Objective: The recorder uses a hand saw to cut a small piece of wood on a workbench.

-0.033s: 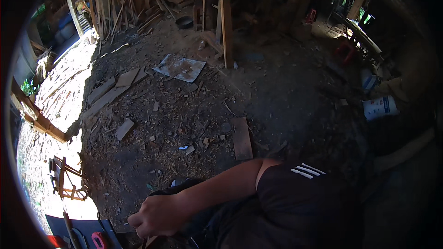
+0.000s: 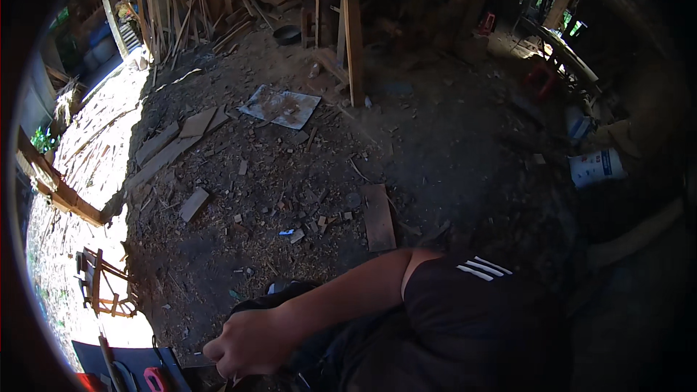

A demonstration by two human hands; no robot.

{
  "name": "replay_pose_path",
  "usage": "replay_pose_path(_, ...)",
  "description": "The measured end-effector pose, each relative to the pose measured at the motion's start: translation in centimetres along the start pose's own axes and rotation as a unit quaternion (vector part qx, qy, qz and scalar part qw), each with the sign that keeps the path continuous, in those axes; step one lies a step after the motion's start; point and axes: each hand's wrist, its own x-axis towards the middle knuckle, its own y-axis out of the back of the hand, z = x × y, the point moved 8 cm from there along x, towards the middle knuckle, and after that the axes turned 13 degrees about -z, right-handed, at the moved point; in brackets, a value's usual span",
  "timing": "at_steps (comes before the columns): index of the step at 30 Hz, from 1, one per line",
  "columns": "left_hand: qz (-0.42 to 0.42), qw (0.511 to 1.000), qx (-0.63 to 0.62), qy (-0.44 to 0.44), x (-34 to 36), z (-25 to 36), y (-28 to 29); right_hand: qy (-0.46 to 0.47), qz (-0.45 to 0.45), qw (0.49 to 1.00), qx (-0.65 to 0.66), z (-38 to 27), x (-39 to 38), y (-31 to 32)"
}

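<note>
Black cloth, crossed by three white stripes, makes up my sleeve [image 2: 479, 312], and from it my bare right forearm [image 2: 341, 294] slants down toward eight o'clock. My right hand [image 2: 250, 341] is at its end, low in view, knuckles up, fingers curled inward and close together. A thin pale sliver [image 2: 234, 380] shows just below them, at about seven o'clock from the knuckles; it is too small and dark to name, and I cannot tell whether I am pinching it. My left hand is out of view, so I cannot tell how its fingers stand.

Reckoned from my right hand, a pink-and-dark object [image 2: 155, 377] is near, between eight and nine o'clock, on a dark flat sheet [image 2: 87, 352]. A tool with a long wooden handle [image 2: 107, 356] lies over that sheet at nine. Toward ten, a small wooden frame [image 2: 109, 283] catches the sunlight. A brown board [image 2: 379, 218] lies on the littered dirt floor [image 2: 312, 167] between one and two, a dusty pale sheet [image 2: 290, 109] at twelve, and a white bucket [image 2: 597, 167] well apart at two
</note>
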Motion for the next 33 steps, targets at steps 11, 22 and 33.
replay_pose_path(11,0.027,0.999,0.029,0.025,0.4,1.6,2.6,-0.031,-0.016,0.983,0.18,1.1,-0.6,0.7)
replay_pose_path(22,0.051,0.996,0.057,0.052,0.5,2.5,4.9,-0.006,-0.064,0.961,0.268,0.7,-4.9,3.8)
replay_pose_path(33,0.092,0.99,0.068,0.08,0.1,3.7,6.0,-0.071,0.056,0.974,0.209,3.5,-9.6,8.6)
